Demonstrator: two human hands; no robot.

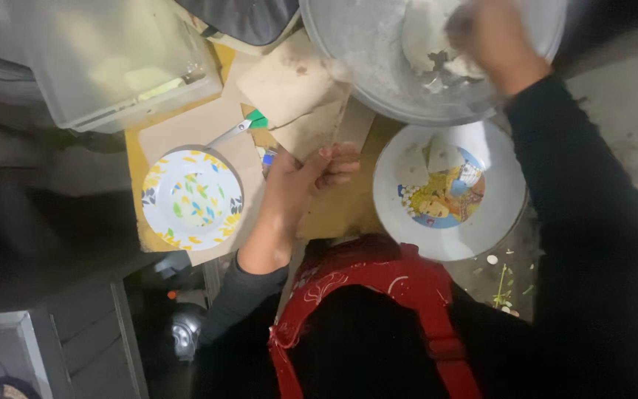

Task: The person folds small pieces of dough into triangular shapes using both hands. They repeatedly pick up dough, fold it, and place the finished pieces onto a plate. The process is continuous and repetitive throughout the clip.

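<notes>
My right hand (490, 41) reaches into a large metal bowl (356, 44) at the top and grips a lump of white dough (426, 33). My left hand (300, 181) rests on a piece of brown cardboard (297, 89) in the middle, fingers curled over its edge. Below the bowl sits a white plate with a coloured picture (448, 192), holding two flat white dough pieces. A white plate with a yellow leaf pattern (192, 199) lies to the left, with a spoon (234, 131) at its rim.
A clear plastic container (112, 55) stands at the top left. The yellow board (138, 159) under the plates ends near my red apron (378, 284). Grey drawers (75, 325) sit at the lower left, bare ground (629, 96) at the right.
</notes>
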